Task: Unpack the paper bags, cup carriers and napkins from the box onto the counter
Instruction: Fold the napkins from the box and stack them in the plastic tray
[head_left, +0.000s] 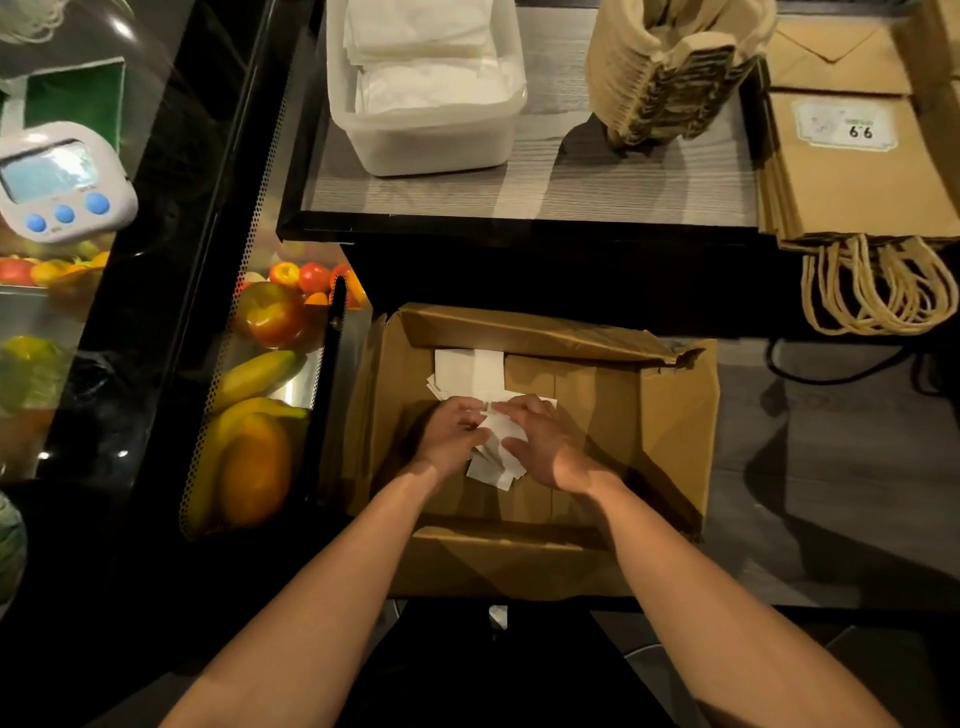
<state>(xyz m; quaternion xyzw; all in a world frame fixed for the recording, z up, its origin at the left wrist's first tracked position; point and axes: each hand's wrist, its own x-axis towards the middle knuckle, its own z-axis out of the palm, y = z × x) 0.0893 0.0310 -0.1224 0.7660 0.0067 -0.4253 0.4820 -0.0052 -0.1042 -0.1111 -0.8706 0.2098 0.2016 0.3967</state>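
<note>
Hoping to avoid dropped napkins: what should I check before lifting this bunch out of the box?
1. Grip: ok; left hand and right hand both hold the loose white paper napkins.
2. Bunch squared: not ok, sheets fan out.
3. Everything gathered: not ok; another white napkin stack lies behind.
4. Brown cardboard box flaps clear: ok.
5. Room in the clear plastic tub: cannot tell.
</note>
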